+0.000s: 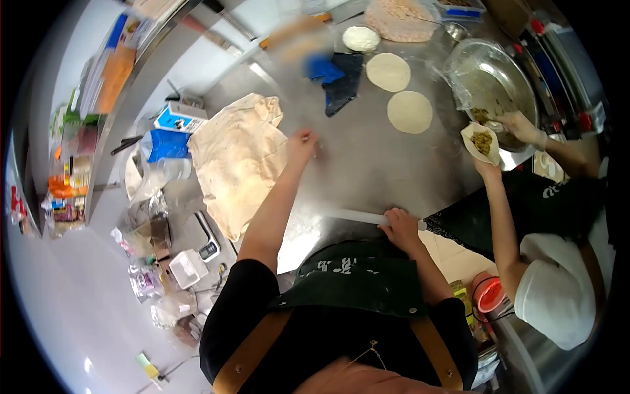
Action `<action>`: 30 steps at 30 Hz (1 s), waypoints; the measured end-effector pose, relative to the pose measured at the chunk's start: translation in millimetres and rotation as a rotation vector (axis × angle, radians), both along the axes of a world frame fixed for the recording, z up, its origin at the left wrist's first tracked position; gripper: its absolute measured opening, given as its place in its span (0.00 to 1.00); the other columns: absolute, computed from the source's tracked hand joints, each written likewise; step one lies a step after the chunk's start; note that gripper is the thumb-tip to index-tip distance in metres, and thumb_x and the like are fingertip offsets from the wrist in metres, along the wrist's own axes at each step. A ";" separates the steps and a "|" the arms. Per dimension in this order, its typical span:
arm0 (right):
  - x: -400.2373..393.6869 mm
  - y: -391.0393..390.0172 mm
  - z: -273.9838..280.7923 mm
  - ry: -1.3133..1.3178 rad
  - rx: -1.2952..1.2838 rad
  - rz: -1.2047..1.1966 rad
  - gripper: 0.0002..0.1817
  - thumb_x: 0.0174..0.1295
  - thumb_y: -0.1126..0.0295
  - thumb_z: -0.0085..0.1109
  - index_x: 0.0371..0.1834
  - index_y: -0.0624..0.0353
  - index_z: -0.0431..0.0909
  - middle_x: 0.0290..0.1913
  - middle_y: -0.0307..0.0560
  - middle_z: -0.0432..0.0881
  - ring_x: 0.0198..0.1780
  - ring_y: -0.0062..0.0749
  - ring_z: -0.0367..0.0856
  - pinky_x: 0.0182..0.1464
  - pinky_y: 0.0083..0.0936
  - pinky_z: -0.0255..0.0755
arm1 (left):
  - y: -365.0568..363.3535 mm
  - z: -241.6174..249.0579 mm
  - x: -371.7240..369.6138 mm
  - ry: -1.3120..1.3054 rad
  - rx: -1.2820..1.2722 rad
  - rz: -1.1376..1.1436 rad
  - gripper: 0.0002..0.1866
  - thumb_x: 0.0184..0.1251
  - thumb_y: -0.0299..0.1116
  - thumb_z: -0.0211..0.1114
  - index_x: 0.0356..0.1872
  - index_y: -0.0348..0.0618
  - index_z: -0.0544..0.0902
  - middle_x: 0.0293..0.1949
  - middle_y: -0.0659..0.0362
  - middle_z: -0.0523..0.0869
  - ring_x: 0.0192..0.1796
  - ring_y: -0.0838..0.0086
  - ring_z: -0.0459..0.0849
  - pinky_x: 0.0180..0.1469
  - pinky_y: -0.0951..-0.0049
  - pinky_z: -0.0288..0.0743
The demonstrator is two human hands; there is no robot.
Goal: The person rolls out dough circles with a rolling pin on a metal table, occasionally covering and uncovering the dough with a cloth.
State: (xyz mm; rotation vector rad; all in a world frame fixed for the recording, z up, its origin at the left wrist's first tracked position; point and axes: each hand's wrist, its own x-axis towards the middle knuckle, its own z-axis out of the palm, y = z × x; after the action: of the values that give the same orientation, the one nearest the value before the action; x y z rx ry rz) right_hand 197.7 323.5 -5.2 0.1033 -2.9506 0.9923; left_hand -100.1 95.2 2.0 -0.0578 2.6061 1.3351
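My right hand [401,226] is wrapped round one end of a white rolling pin [357,216], which lies along the table's near edge in front of my apron. Further forward, my left hand [304,143] is held over the steel table with its fingers curled together; whatever they may hold is too small to make out. Just left of it spreads a crumpled cream cloth [236,161]. Two flat dough rounds [409,111] [388,72] lie ahead on the right.
At right, a co-worker's hand holds a dough wrapper with filling [483,142] beside a large steel bowl [502,79]. A bowl of white flour [361,39], a dark blue cloth [344,82] and a blurred tan shape [298,39] are at the back. A scale [207,236] stands left.
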 end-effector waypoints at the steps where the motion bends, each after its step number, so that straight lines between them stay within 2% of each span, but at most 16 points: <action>1: -5.3 -4.3 -1.9 -0.005 -0.010 0.025 0.18 0.52 0.59 0.68 0.39 0.54 0.73 0.36 0.45 0.74 0.41 0.44 0.77 0.39 0.40 0.71 | -33.3 -11.9 10.9 0.072 0.059 0.042 0.17 0.58 0.37 0.70 0.43 0.34 0.84 0.38 0.50 0.88 0.37 0.66 0.88 0.40 0.69 0.80; 5: -23.4 -28.8 -13.8 -0.206 -0.031 0.017 0.21 0.62 0.50 0.59 0.44 0.58 0.74 0.37 0.54 0.82 0.38 0.54 0.82 0.37 0.47 0.75 | -143.5 -6.8 65.8 0.153 0.102 0.403 0.10 0.63 0.30 0.66 0.40 0.33 0.84 0.36 0.51 0.88 0.33 0.66 0.86 0.40 0.69 0.80; 7: -35.5 -40.4 -20.6 -0.299 0.017 0.000 0.23 0.64 0.48 0.56 0.45 0.59 0.74 0.33 0.57 0.83 0.34 0.57 0.82 0.35 0.48 0.75 | -203.5 -14.3 89.7 0.221 -0.046 0.536 0.12 0.62 0.30 0.66 0.44 0.34 0.83 0.41 0.48 0.86 0.40 0.64 0.85 0.44 0.66 0.79; 10: -39.6 -54.2 -29.9 -0.277 0.087 -0.024 0.25 0.65 0.46 0.55 0.46 0.60 0.76 0.27 0.59 0.83 0.30 0.59 0.82 0.33 0.50 0.74 | -267.9 -9.6 133.1 0.233 -0.301 0.778 0.18 0.59 0.34 0.68 0.49 0.35 0.81 0.49 0.43 0.82 0.47 0.57 0.83 0.49 0.62 0.77; 13: -39.8 -61.0 -32.4 -0.204 0.130 -0.090 0.26 0.65 0.45 0.55 0.46 0.59 0.77 0.25 0.58 0.82 0.29 0.58 0.82 0.31 0.50 0.74 | -326.4 -37.2 164.0 0.164 -0.474 0.942 0.26 0.56 0.40 0.70 0.52 0.33 0.78 0.54 0.40 0.77 0.51 0.50 0.80 0.53 0.60 0.75; 14: -38.7 -62.1 -32.9 -0.188 0.141 -0.119 0.26 0.65 0.45 0.55 0.46 0.59 0.78 0.26 0.58 0.83 0.29 0.58 0.82 0.31 0.49 0.74 | -334.8 -41.4 174.2 0.111 -0.478 0.982 0.32 0.53 0.45 0.72 0.52 0.28 0.77 0.52 0.38 0.79 0.51 0.47 0.81 0.53 0.58 0.76; 17: -38.4 -63.5 -38.5 -0.202 0.254 -0.119 0.27 0.65 0.43 0.54 0.47 0.59 0.77 0.25 0.58 0.82 0.28 0.57 0.82 0.31 0.49 0.74 | -359.1 -65.3 183.6 -0.044 -0.281 1.092 0.35 0.53 0.45 0.73 0.53 0.25 0.75 0.50 0.37 0.81 0.51 0.49 0.82 0.53 0.59 0.77; 18: -40.1 -68.3 -28.7 -0.245 0.272 -0.131 0.27 0.65 0.43 0.53 0.46 0.59 0.76 0.25 0.58 0.82 0.27 0.56 0.82 0.31 0.48 0.74 | -360.7 -76.6 185.3 0.076 -0.302 1.146 0.31 0.51 0.44 0.74 0.49 0.25 0.79 0.43 0.41 0.85 0.46 0.54 0.85 0.49 0.63 0.78; 21: -39.2 -72.3 -32.5 -0.226 0.324 -0.148 0.27 0.66 0.43 0.52 0.45 0.59 0.76 0.25 0.57 0.82 0.27 0.56 0.82 0.30 0.48 0.74 | -380.1 -84.2 173.5 -0.239 0.153 1.065 0.21 0.50 0.31 0.69 0.45 0.28 0.81 0.31 0.53 0.83 0.28 0.68 0.81 0.27 0.68 0.74; 22: -38.7 -73.1 -33.0 -0.213 0.322 -0.158 0.26 0.66 0.43 0.52 0.45 0.59 0.75 0.25 0.57 0.82 0.27 0.56 0.82 0.30 0.48 0.74 | -367.5 -55.0 166.9 -0.302 0.171 0.979 0.14 0.52 0.29 0.68 0.39 0.33 0.83 0.25 0.58 0.80 0.23 0.73 0.76 0.21 0.71 0.68; 24: -37.8 -76.3 -34.3 -0.186 0.315 -0.186 0.26 0.66 0.43 0.52 0.44 0.59 0.75 0.25 0.57 0.82 0.27 0.56 0.82 0.30 0.48 0.74 | -366.2 -37.7 143.8 -0.381 0.529 0.873 0.08 0.55 0.33 0.71 0.27 0.41 0.82 0.24 0.61 0.81 0.25 0.74 0.77 0.23 0.72 0.70; 25: -37.6 -76.6 -35.2 -0.174 0.341 -0.196 0.26 0.66 0.43 0.52 0.44 0.60 0.75 0.25 0.57 0.82 0.27 0.57 0.82 0.30 0.48 0.74 | -362.4 -52.3 116.3 -0.312 0.798 0.955 0.05 0.58 0.29 0.68 0.29 0.45 0.79 0.24 0.64 0.78 0.23 0.78 0.74 0.19 0.75 0.63; 26: -36.8 -77.6 -36.9 -0.164 0.365 -0.206 0.27 0.66 0.43 0.52 0.43 0.60 0.75 0.26 0.57 0.82 0.27 0.57 0.82 0.30 0.48 0.74 | -360.9 -38.3 96.6 -0.295 0.903 0.837 0.06 0.60 0.28 0.67 0.36 0.44 0.79 0.27 0.65 0.79 0.25 0.78 0.76 0.20 0.76 0.67; 28: -33.5 -80.9 -39.0 -0.155 0.400 -0.220 0.27 0.66 0.43 0.52 0.43 0.60 0.75 0.26 0.57 0.82 0.28 0.58 0.82 0.30 0.48 0.74 | -331.5 27.6 57.7 -0.256 1.005 0.784 0.03 0.64 0.28 0.63 0.38 0.46 0.80 0.27 0.65 0.79 0.25 0.78 0.77 0.24 0.77 0.71; 29: -33.8 -82.4 -35.9 -0.152 0.412 -0.225 0.27 0.66 0.43 0.52 0.42 0.61 0.75 0.26 0.58 0.82 0.28 0.58 0.82 0.31 0.48 0.74 | -343.5 18.6 40.2 -0.186 1.054 0.677 0.05 0.66 0.28 0.62 0.42 0.45 0.80 0.32 0.64 0.82 0.31 0.78 0.81 0.30 0.76 0.75; 30: -34.0 -83.6 -33.2 -0.147 0.423 -0.230 0.26 0.66 0.44 0.53 0.42 0.61 0.75 0.26 0.58 0.82 0.28 0.58 0.82 0.31 0.49 0.74 | -334.8 39.6 31.2 -0.100 1.165 0.619 0.07 0.68 0.28 0.60 0.45 0.42 0.79 0.36 0.63 0.82 0.36 0.76 0.82 0.37 0.72 0.77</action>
State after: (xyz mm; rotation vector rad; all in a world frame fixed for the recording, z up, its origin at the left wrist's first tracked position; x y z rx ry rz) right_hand 163.8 239.9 -38.4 -0.3077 -3.1602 0.3554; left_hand -68.9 -239.6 41.6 -0.7310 1.3852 2.7117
